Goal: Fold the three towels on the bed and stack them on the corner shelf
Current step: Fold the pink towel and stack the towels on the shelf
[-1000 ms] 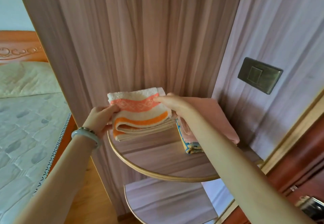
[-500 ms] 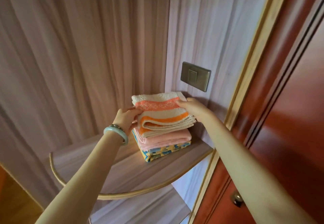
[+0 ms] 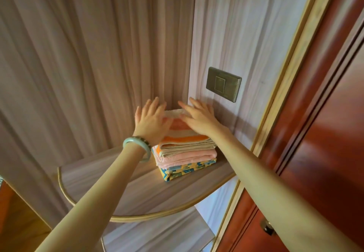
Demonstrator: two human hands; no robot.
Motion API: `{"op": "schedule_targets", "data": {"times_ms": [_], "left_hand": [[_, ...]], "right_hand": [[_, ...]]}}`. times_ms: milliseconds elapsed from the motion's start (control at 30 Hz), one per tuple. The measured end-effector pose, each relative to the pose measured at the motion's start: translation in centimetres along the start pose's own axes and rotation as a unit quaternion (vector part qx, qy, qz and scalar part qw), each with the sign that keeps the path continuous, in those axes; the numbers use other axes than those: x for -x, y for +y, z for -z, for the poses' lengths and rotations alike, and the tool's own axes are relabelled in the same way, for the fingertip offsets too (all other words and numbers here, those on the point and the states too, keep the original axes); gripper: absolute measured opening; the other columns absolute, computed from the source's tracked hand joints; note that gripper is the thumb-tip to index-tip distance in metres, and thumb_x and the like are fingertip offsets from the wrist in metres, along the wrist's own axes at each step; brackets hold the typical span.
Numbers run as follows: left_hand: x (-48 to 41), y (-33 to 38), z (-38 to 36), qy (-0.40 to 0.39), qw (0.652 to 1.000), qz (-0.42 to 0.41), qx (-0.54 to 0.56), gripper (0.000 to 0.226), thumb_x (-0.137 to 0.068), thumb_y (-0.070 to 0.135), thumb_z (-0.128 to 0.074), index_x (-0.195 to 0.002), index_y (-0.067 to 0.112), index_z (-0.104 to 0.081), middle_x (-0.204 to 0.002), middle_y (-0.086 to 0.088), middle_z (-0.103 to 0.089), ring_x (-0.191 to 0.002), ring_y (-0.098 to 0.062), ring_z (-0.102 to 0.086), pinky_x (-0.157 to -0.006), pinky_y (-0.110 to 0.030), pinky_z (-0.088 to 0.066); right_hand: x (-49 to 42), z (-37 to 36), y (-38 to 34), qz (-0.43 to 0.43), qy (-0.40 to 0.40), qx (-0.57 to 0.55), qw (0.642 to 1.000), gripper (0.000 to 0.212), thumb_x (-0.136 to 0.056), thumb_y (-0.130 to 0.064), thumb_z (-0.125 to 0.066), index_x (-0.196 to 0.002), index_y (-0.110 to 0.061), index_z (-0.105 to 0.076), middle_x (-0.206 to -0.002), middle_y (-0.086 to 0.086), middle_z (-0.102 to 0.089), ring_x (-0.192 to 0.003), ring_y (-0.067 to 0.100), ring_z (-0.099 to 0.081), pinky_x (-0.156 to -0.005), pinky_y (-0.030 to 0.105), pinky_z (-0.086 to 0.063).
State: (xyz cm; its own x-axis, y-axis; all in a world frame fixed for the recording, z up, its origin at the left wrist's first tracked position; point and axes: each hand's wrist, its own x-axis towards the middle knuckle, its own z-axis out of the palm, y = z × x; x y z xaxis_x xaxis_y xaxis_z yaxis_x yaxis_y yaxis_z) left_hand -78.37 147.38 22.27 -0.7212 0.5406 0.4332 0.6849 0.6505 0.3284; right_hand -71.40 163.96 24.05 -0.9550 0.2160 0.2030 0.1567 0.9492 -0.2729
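We note three folded towels stacked in the far right corner of the corner shelf [image 3: 137,188]: the orange-striped towel [image 3: 189,139] on top, the pink towel [image 3: 187,156] in the middle, the blue-and-yellow patterned towel [image 3: 187,170] at the bottom, resting on the board. The left hand [image 3: 151,121] lies flat, palm down, on the left part of the top towel, fingers spread and extended, gripping nothing. The right hand [image 3: 199,118] lies flat on the right part, fingers likewise extended and slightly apart. A pale green bangle [image 3: 137,147] sits on the left wrist. A metallic wall switch [image 3: 223,84] is on the panel to the right, above the stack. A red-brown door [image 3: 325,133] stands at the far right.
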Motion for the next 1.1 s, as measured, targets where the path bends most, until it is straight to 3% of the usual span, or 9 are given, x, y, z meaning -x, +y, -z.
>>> {"op": "schedule_targets", "data": {"times_ms": [133,233,533,600,667,733,833,933,1100], "left_hand": [[0.9,-0.8,-4.3,-0.164,0.983,-0.029,-0.078,0.062,-0.095,0.054,-0.017,-0.15,0.025,-0.015,-0.16,0.0,-0.005,-0.146,-0.021,0.004,-0.114,-0.053,0.01],[1.8,-2.1,-5.4,-0.168,0.982,-0.028,-0.083,0.084,-0.077,0.069,0.007,-0.149,0.032,-0.016,-0.16,0.006,0.0,-0.146,-0.021,0.011,-0.113,-0.058,0.007],[2.5,-1.0,-5.2,-0.095,0.977,0.088,0.168,0.067,-0.09,0.058,-0.036,-0.149,0.034,-0.015,-0.159,0.004,0.002,-0.146,-0.017,0.006,-0.117,-0.046,0.0],[2.9,-1.1,-4.5,-0.017,0.912,0.19,0.364,0.076,-0.08,0.061,-0.049,-0.146,0.035,-0.023,-0.158,0.002,-0.012,-0.144,-0.021,-0.014,-0.116,-0.045,-0.015],[3.3,-2.2,-4.5,-0.008,0.766,0.327,0.553,0.076,-0.078,0.053,-0.061,-0.143,0.032,-0.028,-0.149,-0.001,-0.031,-0.127,-0.025,-0.044,-0.101,-0.048,-0.04],[3.9,-3.1,-4.3,-0.095,0.613,0.412,0.667,0.064,-0.074,0.049,-0.066,-0.13,0.026,-0.047,-0.123,-0.009,-0.058,-0.095,-0.027,-0.064,-0.074,-0.045,-0.054],[4.8,-2.8,-4.8,-0.143,0.622,0.404,0.655,0.039,-0.085,0.052,-0.052,-0.096,0.015,-0.059,-0.058,-0.005,-0.066,-0.041,-0.017,-0.059,-0.051,-0.027,-0.051],[5.1,-1.2,-5.9,-0.125,0.614,0.403,0.667,0.042,-0.086,0.05,-0.052,-0.106,0.015,-0.064,-0.08,-0.01,-0.074,-0.064,-0.024,-0.071,-0.064,-0.037,-0.056],[3.6,-0.2,-7.5,-0.099,0.598,0.417,0.678,0.072,-0.071,0.057,-0.059,-0.131,0.018,-0.048,-0.111,-0.015,-0.069,-0.091,-0.033,-0.07,-0.065,-0.042,-0.057]], "right_hand": [[0.7,-4.3,0.5,-0.009,-0.089,0.053,0.995,0.054,-0.099,-0.051,-0.024,-0.15,-0.039,-0.011,-0.162,0.002,0.003,-0.148,0.03,0.005,-0.117,0.052,0.001],[1.1,-4.2,0.8,-0.002,-0.085,0.036,0.996,0.056,-0.099,-0.054,-0.026,-0.15,-0.039,-0.011,-0.162,0.004,0.004,-0.148,0.03,0.007,-0.118,0.048,-0.001],[3.2,-3.2,1.9,-0.057,-0.039,-0.137,0.988,0.058,-0.095,-0.052,-0.043,-0.148,-0.035,-0.028,-0.161,-0.003,-0.01,-0.148,0.014,-0.004,-0.12,0.04,-0.011],[4.5,-1.9,2.0,-0.097,0.016,-0.283,0.954,0.056,-0.089,-0.055,-0.054,-0.14,-0.035,-0.04,-0.149,-0.012,-0.038,-0.136,0.003,-0.035,-0.114,0.031,-0.03],[6.7,-1.2,2.8,-0.173,0.045,-0.413,0.893,0.04,-0.087,-0.046,-0.064,-0.12,-0.032,-0.048,-0.114,-0.021,-0.058,-0.099,-0.012,-0.055,-0.086,0.014,-0.046],[8.9,-1.6,4.2,-0.259,0.026,-0.465,0.846,0.049,-0.083,-0.037,-0.071,-0.122,-0.019,-0.047,-0.11,-0.011,-0.058,-0.093,0.001,-0.057,-0.078,0.021,-0.048],[10.8,-3.7,4.9,-0.371,-0.031,-0.523,0.766,0.057,-0.078,-0.034,-0.076,-0.122,-0.01,-0.05,-0.122,0.009,-0.051,-0.1,0.027,-0.059,-0.079,0.039,-0.057],[11.5,-5.4,3.7,-0.393,-0.034,-0.593,0.702,0.038,-0.085,-0.019,-0.069,-0.117,-0.006,-0.053,-0.118,0.021,-0.051,-0.095,0.032,-0.063,-0.081,0.044,-0.058],[9.4,-6.2,3.3,-0.354,-0.001,-0.633,0.688,0.02,-0.091,-0.012,-0.058,-0.11,-0.017,-0.057,-0.115,0.007,-0.055,-0.11,0.026,-0.056,-0.085,0.041,-0.056]]}}
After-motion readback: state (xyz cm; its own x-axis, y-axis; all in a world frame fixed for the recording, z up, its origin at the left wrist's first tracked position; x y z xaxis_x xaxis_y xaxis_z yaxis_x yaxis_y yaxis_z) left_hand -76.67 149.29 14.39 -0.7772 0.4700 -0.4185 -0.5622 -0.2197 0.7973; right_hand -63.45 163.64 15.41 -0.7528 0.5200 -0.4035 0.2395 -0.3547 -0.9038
